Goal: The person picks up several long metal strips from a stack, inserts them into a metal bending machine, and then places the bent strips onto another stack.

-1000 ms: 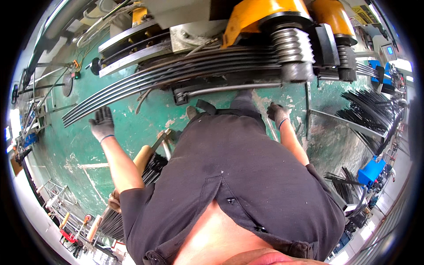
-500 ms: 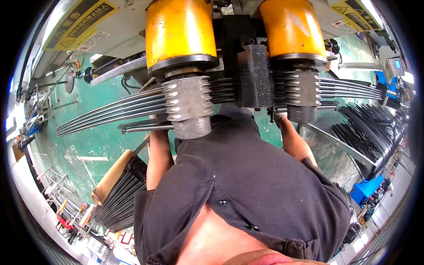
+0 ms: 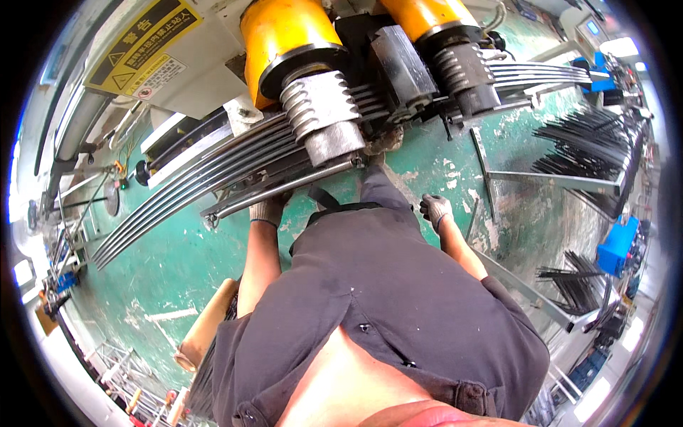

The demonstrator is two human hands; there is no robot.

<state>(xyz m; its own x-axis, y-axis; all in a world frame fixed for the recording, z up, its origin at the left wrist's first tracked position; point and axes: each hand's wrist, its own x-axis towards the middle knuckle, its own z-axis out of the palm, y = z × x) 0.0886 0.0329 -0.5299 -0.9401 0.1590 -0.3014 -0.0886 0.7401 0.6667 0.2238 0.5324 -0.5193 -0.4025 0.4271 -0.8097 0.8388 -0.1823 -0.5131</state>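
Observation:
My left hand point(image 3: 267, 211), in a pale glove, is under the near side of the machine by a long spring point(image 3: 284, 191). The machine parts cover its fingers, so its grip is hidden. My right hand point(image 3: 436, 209), also gloved, hangs over the floor to the right of my leg. Its fingers are loosely curled with nothing visible in them, apart from the machine. Several dark rods point(image 3: 206, 179) lie side by side in the grooves of the left ribbed roller point(image 3: 320, 105). They pass behind a dark metal block point(image 3: 403, 67) to the right grooved roller point(image 3: 462, 70).
Orange cylinders point(image 3: 290, 39) stand above the rollers. At the right, a metal rack point(image 3: 555, 179) carries a heap of black rods point(image 3: 587, 146). A cardboard-coloured roll point(image 3: 206, 324) lies at lower left. The floor point(image 3: 163, 274) is worn green.
My right hand has come away from under the right roller, out over the floor. The view has turned, so the machine sits tilted and higher. My left hand stays near the machine's underside.

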